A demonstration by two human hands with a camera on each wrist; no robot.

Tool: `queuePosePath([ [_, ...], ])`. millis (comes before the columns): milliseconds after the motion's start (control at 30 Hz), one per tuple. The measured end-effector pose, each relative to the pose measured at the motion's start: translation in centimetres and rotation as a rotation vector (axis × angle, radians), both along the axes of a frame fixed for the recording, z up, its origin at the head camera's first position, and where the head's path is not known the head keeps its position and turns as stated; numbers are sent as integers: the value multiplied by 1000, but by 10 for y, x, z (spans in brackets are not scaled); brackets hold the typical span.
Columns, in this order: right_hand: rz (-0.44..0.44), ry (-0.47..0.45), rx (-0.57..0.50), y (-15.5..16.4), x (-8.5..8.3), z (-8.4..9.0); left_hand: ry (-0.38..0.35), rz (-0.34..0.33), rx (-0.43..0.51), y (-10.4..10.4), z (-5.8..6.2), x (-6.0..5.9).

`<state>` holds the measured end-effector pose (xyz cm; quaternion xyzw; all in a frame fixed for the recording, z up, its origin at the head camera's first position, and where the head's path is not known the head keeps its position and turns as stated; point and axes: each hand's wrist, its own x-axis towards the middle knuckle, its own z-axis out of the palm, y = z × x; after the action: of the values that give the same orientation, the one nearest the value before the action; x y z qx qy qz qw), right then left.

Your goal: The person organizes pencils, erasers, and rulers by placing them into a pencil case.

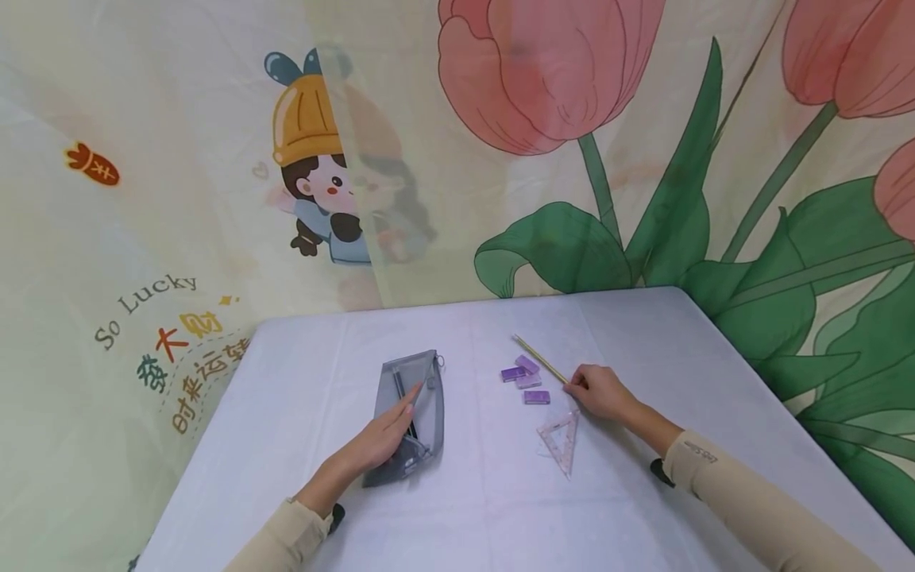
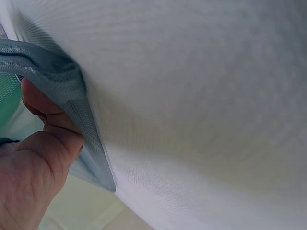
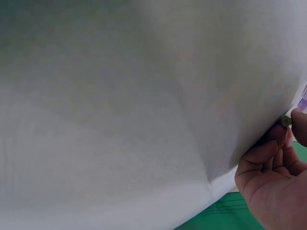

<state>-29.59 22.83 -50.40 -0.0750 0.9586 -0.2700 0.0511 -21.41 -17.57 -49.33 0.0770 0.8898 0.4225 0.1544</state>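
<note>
A grey see-through pencil case (image 1: 431, 425) lies on the table with dark, slim pens (image 1: 399, 385) inside it. My left hand (image 1: 382, 437) is over its near left part; in the left wrist view, curled fingers hold the case's edge band (image 2: 72, 88), which partly hides them. To the right, my right hand (image 1: 602, 391) pinches the near end of a yellowish pencil (image 1: 539, 357) between thumb and finger. The right wrist view shows the pencil's end (image 3: 286, 120) at the fingertips. Near that hand lies a clear pinkish set square (image 1: 549, 433).
Several small purple blocks, perhaps erasers (image 1: 537, 397), lie left of the pencil. A white cloth covers the table (image 1: 486, 516). Behind it hangs a printed curtain (image 1: 407, 159) with tulips and a cartoon figure.
</note>
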Motion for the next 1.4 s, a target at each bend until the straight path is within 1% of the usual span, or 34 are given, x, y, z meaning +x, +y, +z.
queuePosePath([
  [167,12,29,-9,0,1,3,-10,8,12,0,0,0],
  [267,-3,43,-26,-2,3,4,-13,10,4,-1,1,0],
  [467,-13,103,-81,-16,14,9,-11,0,-2,-1,1,0],
  [600,-23,154,-99,-27,21,13,-20,8,-1,-1,0,0],
  [767,-44,144,-120,-42,27,19,-17,11,1,-1,-1,-1],
  [1000,-33,121,-159,-64,37,26,-12,17,13,-1,-1,-1],
  [1133,-11,103,-185,-78,45,28,-13,16,10,-1,0,0],
  [1400,40,120,-208,-101,55,24,-15,9,9,-3,2,0],
])
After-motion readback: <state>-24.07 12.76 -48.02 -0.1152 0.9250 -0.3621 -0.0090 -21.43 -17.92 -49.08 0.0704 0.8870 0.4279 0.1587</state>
